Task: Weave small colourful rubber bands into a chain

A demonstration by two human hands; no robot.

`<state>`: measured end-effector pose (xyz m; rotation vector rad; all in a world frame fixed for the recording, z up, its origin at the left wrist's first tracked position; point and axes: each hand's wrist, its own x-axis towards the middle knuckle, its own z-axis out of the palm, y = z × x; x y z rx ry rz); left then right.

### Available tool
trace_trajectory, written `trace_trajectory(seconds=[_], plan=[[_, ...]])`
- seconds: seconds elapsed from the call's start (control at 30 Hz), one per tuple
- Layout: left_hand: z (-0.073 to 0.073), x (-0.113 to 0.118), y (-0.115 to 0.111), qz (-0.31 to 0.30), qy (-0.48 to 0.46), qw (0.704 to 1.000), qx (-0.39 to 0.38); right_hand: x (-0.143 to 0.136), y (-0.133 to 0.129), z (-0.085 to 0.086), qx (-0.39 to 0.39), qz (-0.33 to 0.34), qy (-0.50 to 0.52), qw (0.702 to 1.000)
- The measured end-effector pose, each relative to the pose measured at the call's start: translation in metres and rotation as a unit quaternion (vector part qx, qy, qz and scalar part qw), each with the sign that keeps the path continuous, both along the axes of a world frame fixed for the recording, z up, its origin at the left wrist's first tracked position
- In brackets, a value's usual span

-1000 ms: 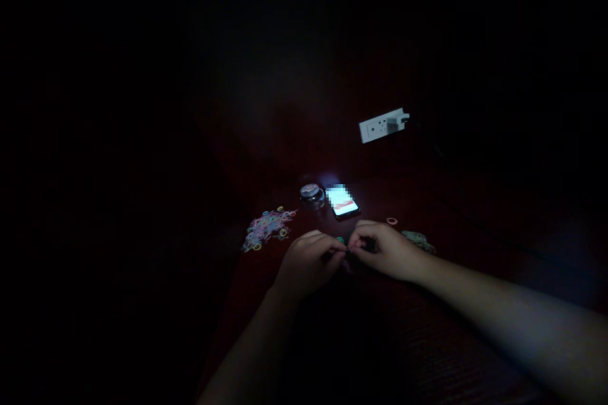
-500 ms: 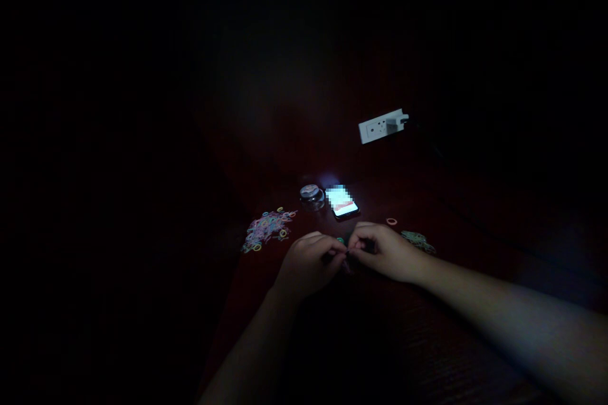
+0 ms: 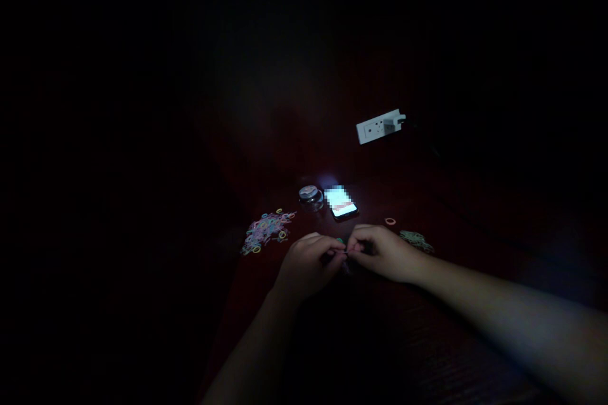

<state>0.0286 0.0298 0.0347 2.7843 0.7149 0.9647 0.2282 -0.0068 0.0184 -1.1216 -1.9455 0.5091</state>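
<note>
Dark red table [image 3: 247, 288]: dim.
Thin pale band [image 3: 342, 252]: likely soft; best held by ends.
Left hand [image 3: 306, 266], right hand [image 3: 387, 254]: band pinched.

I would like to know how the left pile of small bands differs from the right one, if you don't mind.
The left pile mixes pink, purple, yellow and blue, while the right pile looks mostly pale green. The left pile covers more of the table; the right pile is smaller. Both are loose, tangled heaps lying on the dark red surface.
</note>
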Motion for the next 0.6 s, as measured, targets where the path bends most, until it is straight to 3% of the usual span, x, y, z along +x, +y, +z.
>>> trace_trajectory(seconds=[0.6], plan=[[-0.0028, 0.0009, 0.0012, 0.005, -0.001, 0.999, -0.033, -0.0014, -0.0026, 0.0017, -0.031, 0.016, 0.018, 0.999]])
